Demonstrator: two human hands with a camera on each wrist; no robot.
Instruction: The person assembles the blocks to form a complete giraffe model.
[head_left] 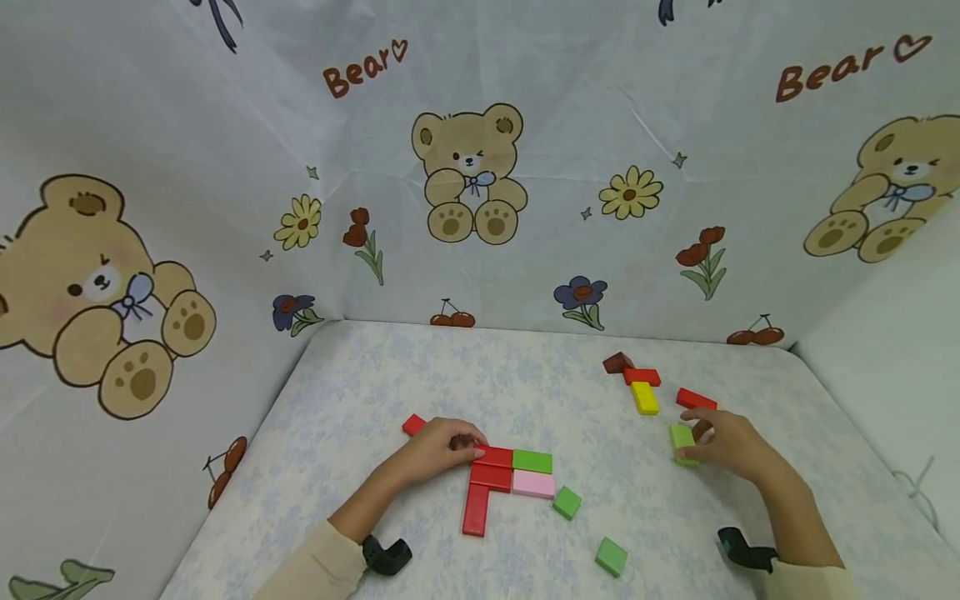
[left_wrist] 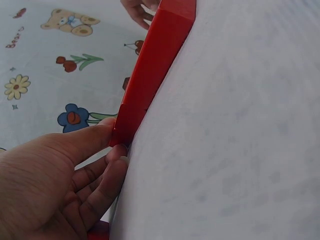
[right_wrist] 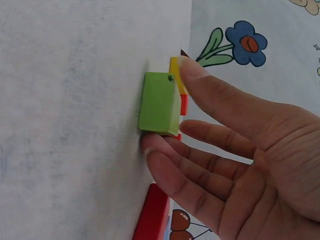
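Observation:
At the middle left, my left hand (head_left: 444, 442) has its thumb and fingertips at the left end of a red block (head_left: 497, 456). The left wrist view shows the thumb on that block's corner, with fingers bent below. This block tops a flat group: another red block (head_left: 491, 477) below it, a green block (head_left: 532, 462) and a pink block (head_left: 533, 484) alongside, and an upright red block (head_left: 476, 510) underneath. On the right, my right hand (head_left: 731, 442) holds a light green block (right_wrist: 159, 102) between thumb and fingers, close to the table.
Two small green blocks, one nearer (head_left: 611, 557) and one beside the pink block (head_left: 567, 502), lie apart. Toward the back right are a brown block (head_left: 618, 362), a red block (head_left: 642, 377), a yellow block (head_left: 644, 398) and another red block (head_left: 696, 399). One red block (head_left: 413, 425) lies behind my left hand.

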